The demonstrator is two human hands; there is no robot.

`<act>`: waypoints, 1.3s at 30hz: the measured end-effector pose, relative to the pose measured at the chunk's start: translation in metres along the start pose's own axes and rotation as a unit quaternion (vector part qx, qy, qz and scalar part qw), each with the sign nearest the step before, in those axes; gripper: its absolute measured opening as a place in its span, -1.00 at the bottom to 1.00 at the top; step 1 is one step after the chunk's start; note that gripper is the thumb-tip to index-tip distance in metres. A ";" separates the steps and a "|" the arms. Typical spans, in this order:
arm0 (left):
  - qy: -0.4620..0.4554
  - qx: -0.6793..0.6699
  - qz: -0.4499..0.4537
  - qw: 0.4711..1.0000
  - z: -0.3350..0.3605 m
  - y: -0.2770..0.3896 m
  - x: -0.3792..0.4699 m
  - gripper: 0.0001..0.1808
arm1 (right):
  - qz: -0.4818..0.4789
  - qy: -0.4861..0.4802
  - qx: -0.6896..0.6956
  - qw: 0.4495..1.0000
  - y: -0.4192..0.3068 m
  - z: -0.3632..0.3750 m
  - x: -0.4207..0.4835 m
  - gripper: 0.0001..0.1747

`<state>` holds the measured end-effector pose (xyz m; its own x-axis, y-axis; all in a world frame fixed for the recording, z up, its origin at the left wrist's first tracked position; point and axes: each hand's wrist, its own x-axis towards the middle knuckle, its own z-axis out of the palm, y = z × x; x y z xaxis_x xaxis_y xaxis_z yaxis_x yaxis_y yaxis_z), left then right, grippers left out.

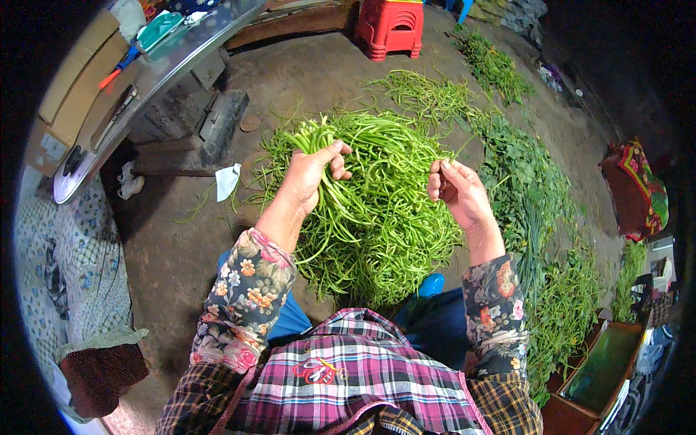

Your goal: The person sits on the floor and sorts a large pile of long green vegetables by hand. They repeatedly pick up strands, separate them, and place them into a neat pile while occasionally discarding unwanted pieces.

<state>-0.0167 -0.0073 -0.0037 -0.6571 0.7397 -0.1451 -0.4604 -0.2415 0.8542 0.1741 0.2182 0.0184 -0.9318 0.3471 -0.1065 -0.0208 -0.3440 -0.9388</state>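
My left hand [312,171] is closed around a bunch of green stems [315,135], their cut ends up and the long tails hanging down. Below and between my hands, a large heap of loose green stems [386,217] covers the floor in front of me. To the right of the heap, my right hand [457,185] pinches one thin green stem [463,147] between thumb and fingertips. Its other fingers are curled, and whatever lies inside them is hidden.
Leafy vines [522,168] lie along the right side, with stem piles [429,95] farther back. Stacked red plastic stools [390,30] stand at the far side. A metal-edged table [179,54] is at the upper left, near a white paper scrap [228,181]. A wooden box [603,370] sits lower right.
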 end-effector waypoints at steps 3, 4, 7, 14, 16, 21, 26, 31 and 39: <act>-0.021 -0.009 -0.009 1.000 0.007 -0.003 -0.002 -0.77 | -0.027 -0.021 0.037 0.999 0.003 0.012 0.002 -0.73; -0.032 -0.018 -0.022 0.999 0.009 -0.006 -0.003 -0.77 | -0.043 -0.018 0.038 0.998 0.005 0.019 0.000 -0.74; -0.061 -0.068 -0.056 0.994 0.017 -0.013 -0.007 -0.76 | -0.076 -0.052 0.056 0.994 0.006 0.036 -0.001 -0.75; -0.178 -0.156 -0.032 0.971 0.028 -0.005 -0.013 -0.43 | -0.087 -0.078 -0.023 0.993 0.008 0.057 -0.003 -0.70; -0.195 -0.148 -0.024 0.969 0.028 -0.006 -0.012 -0.42 | -0.089 -0.089 -0.052 0.991 0.011 0.056 -0.001 -0.69; -0.159 -0.102 -0.026 0.982 0.032 -0.002 -0.015 -0.69 | -0.080 -0.081 -0.093 0.989 0.012 0.057 -0.001 -0.70; -0.116 -0.085 -0.023 0.989 0.026 -0.004 -0.009 -0.77 | -0.073 -0.076 -0.091 0.990 0.013 0.049 0.000 -0.71; -0.029 -0.063 -0.007 0.998 0.019 0.005 -0.008 -0.74 | -0.095 0.006 -0.058 0.994 0.009 0.040 0.000 -0.73; -0.062 -0.116 0.061 0.989 0.021 0.006 -0.003 -0.63 | 0.021 -0.041 -0.106 0.993 0.028 0.041 0.001 -0.71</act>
<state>-0.0044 0.0023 0.0123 -0.6451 0.7636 0.0273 -0.5155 -0.4614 0.7220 0.1579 0.1729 0.0057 -0.9568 0.2612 -0.1274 0.0866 -0.1623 -0.9829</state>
